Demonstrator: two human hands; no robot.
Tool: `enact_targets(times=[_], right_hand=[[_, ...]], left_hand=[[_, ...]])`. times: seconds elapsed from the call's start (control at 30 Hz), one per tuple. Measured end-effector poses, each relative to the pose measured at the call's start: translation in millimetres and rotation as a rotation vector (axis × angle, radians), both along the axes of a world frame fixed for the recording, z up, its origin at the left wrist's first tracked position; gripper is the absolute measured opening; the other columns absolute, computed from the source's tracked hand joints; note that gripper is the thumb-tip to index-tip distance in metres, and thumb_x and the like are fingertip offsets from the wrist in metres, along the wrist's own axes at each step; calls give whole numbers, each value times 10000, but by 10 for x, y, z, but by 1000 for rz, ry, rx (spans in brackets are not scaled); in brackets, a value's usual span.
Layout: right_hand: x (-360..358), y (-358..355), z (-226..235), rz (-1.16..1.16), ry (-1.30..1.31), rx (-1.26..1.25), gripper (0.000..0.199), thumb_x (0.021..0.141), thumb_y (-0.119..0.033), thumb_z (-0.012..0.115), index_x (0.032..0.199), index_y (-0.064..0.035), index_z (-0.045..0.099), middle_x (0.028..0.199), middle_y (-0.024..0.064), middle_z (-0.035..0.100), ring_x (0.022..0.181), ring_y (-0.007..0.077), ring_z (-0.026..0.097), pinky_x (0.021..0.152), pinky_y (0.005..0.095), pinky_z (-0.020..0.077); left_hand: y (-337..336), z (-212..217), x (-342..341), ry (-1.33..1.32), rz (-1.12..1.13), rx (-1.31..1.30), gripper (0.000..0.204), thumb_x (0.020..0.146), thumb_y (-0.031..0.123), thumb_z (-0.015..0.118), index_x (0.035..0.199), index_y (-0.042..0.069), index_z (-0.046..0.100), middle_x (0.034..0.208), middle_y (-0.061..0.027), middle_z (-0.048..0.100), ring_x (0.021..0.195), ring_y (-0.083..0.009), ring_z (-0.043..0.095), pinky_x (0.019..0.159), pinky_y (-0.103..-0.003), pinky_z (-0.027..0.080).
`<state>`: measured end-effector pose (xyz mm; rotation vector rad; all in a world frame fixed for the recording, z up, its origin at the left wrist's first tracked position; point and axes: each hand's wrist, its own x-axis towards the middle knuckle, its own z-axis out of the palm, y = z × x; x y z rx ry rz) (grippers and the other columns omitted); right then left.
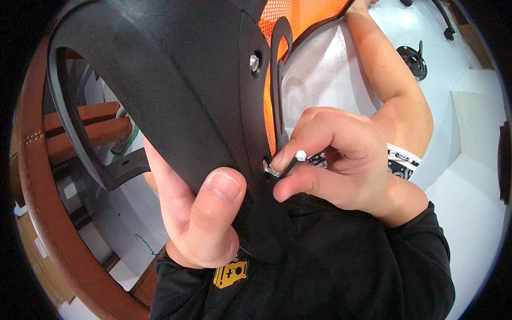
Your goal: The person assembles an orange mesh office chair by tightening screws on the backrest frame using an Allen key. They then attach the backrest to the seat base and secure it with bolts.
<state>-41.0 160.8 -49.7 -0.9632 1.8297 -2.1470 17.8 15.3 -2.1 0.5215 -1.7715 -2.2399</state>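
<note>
A large black plastic chair part (176,85) with orange mesh (298,16) behind it fills the upper middle of the view. My left hand (200,213) grips its lower edge, thumb pressed on the black surface. My right hand (330,160) pinches a small silver hex key (288,165) whose tip sits in a hole on the black part. A silver bolt (255,63) sits in a recess higher up on the same part. Another person's bare forearm (394,80) reaches up toward the top of the part from the right.
A white surface (469,202) lies below at right, with a black fitting (413,58) on it. Brown padded chair pieces (85,128) and a curved brown edge (42,213) stand at left. A yellow label (230,273) shows on my dark clothing.
</note>
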Motion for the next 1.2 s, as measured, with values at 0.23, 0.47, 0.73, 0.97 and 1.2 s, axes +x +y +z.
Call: enact_targets(times=[0.23, 0.47, 0.73, 0.97, 1.2], right_hand=[[-264, -59, -140, -282, 856, -132, 223, 680, -128, 800, 859, -85, 674, 1023, 97, 533, 767, 179, 588, 581, 256, 438], [-321, 80, -152, -365, 1211, 81, 222, 665, -90, 746, 860, -188, 703, 1009, -64, 562, 919, 195, 570, 698, 372, 447], [-715, 61, 159, -139, 1570, 106, 230, 649, -67, 620, 840, -196, 623, 939, -108, 576, 868, 174, 570, 688, 407, 453], [-894, -113, 97, -115, 1590, 23, 171, 597, -132, 587, 742, -203, 528, 829, -78, 494, 705, 155, 493, 604, 354, 462], [-874, -203, 117, -168, 1489, -13, 175, 535, -137, 581, 680, -186, 496, 763, -46, 419, 632, 159, 447, 532, 303, 380]], left_hand=[[2, -5, -19, 44, -36, 16, 884, 716, 164, 626, 1451, -6, 165, 1410, -169, 353, 1290, -289, 364, 1085, -391, 248], [54, -63, -55, 89, 55, -106, 686, 775, 252, 579, 1354, -11, 320, 1240, -200, 509, 1084, -288, 548, 960, -385, 423], [-43, -33, -28, 89, -127, 86, 849, 755, 111, 604, 1455, 11, 134, 1405, -160, 347, 1274, -271, 375, 1074, -380, 262], [-39, -37, -41, 36, -124, 37, 843, 751, 120, 588, 1451, 7, 132, 1398, -162, 354, 1270, -273, 380, 1074, -379, 264], [-18, -3, -27, 44, -70, 25, 876, 732, 147, 591, 1456, 2, 122, 1413, -168, 339, 1297, -281, 352, 1089, -378, 233]])
